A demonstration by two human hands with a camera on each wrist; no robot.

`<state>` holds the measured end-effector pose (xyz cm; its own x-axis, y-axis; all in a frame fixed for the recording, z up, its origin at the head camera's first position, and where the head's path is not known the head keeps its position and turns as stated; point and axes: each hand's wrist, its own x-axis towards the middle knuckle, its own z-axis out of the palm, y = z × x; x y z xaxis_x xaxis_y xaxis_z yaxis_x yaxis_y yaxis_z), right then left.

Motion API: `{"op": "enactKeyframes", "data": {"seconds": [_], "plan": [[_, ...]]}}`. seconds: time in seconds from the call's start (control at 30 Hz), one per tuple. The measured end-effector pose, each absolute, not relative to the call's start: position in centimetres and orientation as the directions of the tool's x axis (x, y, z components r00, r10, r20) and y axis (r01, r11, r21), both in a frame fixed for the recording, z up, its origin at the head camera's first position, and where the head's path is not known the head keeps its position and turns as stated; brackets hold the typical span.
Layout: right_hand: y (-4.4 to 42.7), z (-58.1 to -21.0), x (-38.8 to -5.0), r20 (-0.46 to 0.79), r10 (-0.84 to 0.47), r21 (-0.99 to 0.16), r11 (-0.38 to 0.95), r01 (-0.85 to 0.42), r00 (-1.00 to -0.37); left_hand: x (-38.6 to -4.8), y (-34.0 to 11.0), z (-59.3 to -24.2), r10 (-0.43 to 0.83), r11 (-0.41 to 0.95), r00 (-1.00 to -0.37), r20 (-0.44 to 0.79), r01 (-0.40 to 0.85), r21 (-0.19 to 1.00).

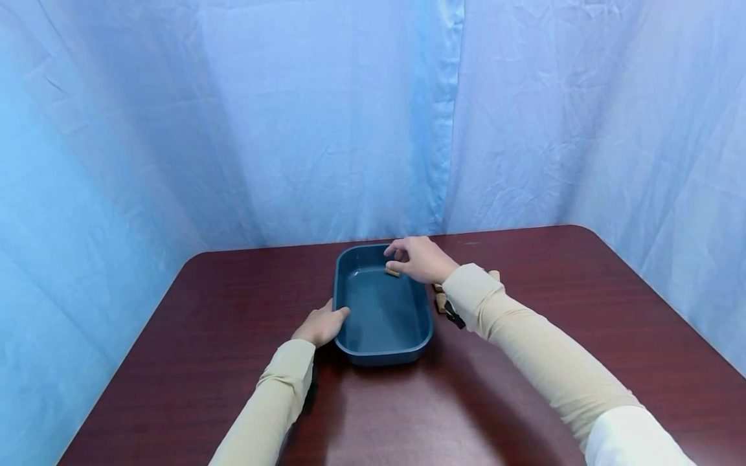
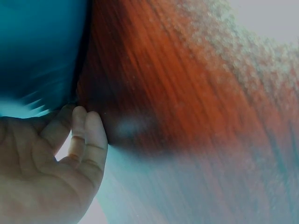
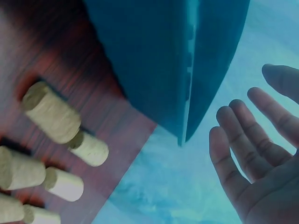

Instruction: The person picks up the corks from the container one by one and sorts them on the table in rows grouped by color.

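A deep blue rectangular tray (image 1: 381,317) stands on the table. My left hand (image 1: 322,323) grips its left wall, with the thumb over the rim and the fingers outside; in the left wrist view those fingers (image 2: 88,140) are bent against the tray's side. Over the tray's far right corner is my right hand (image 1: 422,259), its fingers apart and holding nothing. Just below its thumb a cork (image 1: 392,272) shows inside the tray; whether it rests on the bottom I cannot tell. Several more corks (image 3: 53,114) lie on the table to the tray's right, partly hidden by my right wrist in the head view.
The dark red wooden table (image 1: 233,310) has rounded far corners. Pale blue curtains (image 1: 326,129) hang behind it and along both sides. The tray's far end lies close to the table's back edge.
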<state>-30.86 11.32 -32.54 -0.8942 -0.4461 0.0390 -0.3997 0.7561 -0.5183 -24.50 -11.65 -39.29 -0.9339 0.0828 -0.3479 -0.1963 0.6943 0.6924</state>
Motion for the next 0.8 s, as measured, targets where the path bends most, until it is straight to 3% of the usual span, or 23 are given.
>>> {"op": "enactKeyframes", "data": {"seconds": [0.37, 0.8], "plan": [[7.9, -32.6, -32.4, -0.066, -0.270, -0.451, 0.867, -0.213, -0.961, -24.4, -11.4, -39.2, 0.063, 0.693, -0.937, -0.345, -0.208, 0.691], [6.2, -35.3, -34.8, -0.223, -0.135, -0.306, 0.950, -0.063, -0.965, -24.0, -11.3, -39.3, 0.067, 0.686, -0.935, -0.348, -0.210, 0.697]]}}
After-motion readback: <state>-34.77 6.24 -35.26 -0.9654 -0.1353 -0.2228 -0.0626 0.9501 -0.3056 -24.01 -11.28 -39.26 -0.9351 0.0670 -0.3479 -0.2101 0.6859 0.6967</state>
